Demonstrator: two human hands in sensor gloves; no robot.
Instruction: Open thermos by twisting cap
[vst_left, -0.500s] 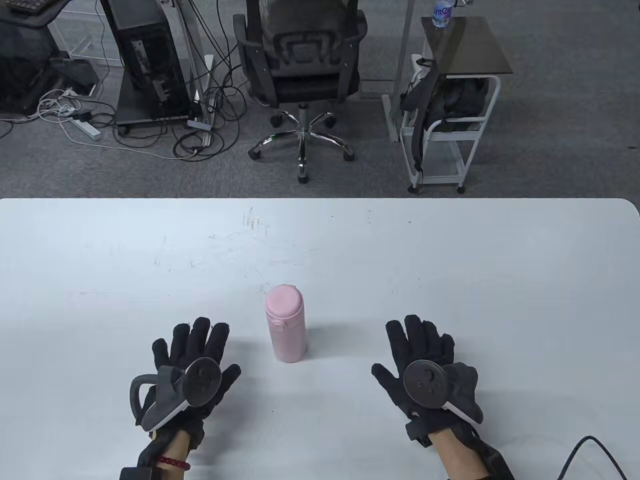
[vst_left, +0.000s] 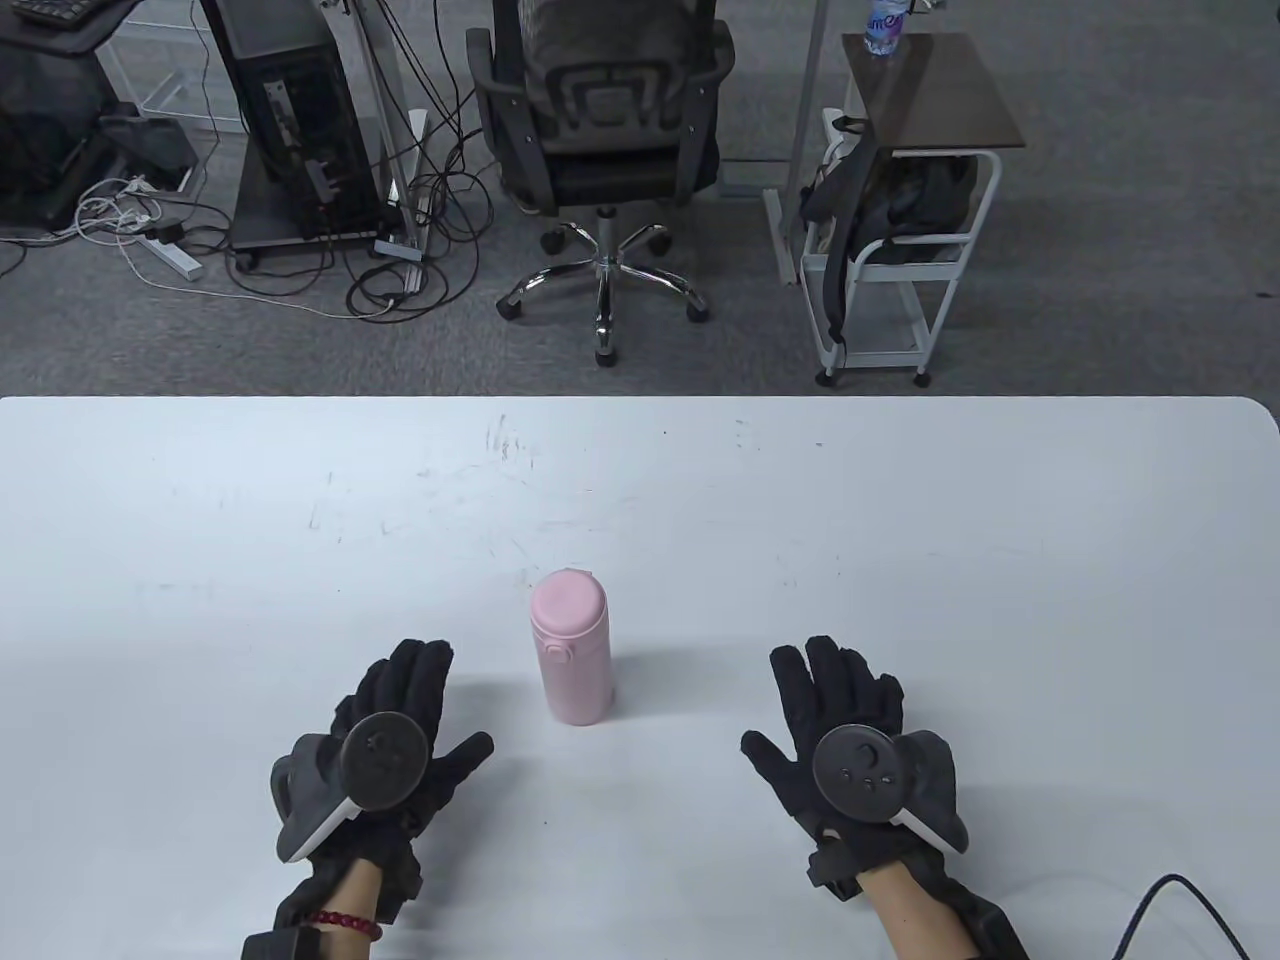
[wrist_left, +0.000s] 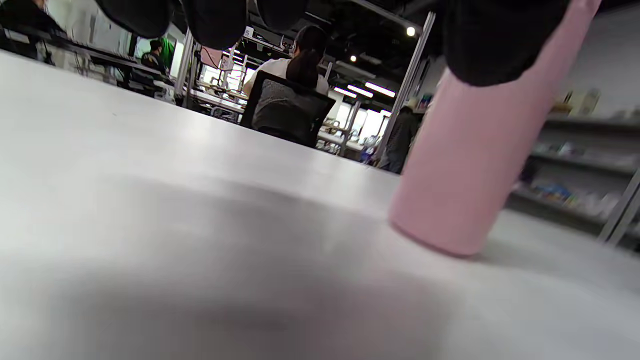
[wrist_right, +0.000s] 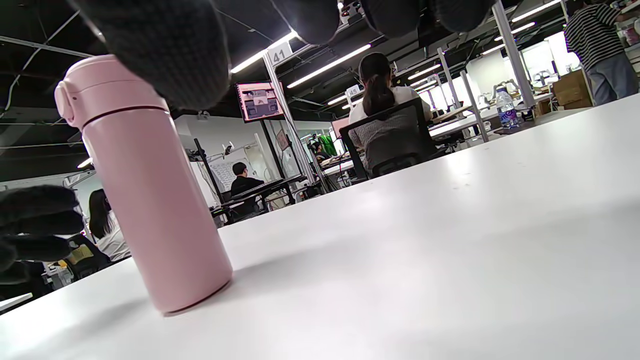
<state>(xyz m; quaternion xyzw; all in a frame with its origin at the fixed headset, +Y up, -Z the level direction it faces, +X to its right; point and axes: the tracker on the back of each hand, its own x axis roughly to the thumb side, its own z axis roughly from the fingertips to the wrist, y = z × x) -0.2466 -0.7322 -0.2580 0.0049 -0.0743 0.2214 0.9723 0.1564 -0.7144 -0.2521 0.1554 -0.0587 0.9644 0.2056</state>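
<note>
A pink thermos (vst_left: 571, 646) stands upright on the white table (vst_left: 900, 520), its cap (vst_left: 568, 600) on top. It also shows in the left wrist view (wrist_left: 465, 170) and in the right wrist view (wrist_right: 150, 200), where the cap (wrist_right: 107, 87) sits closed. My left hand (vst_left: 400, 720) lies open, palm down, left of the thermos and apart from it. My right hand (vst_left: 840, 710) lies open, palm down, to the right, also apart. Both hands hold nothing.
A black cable (vst_left: 1190, 905) runs along the table's front right corner. Beyond the far table edge stand an office chair (vst_left: 600, 150), a computer tower (vst_left: 290, 120) and a white cart (vst_left: 900, 250).
My left hand has turned and shifted slightly right toward the thermos, fingers closer together. My right hand has barely moved. The thermos has not moved.
</note>
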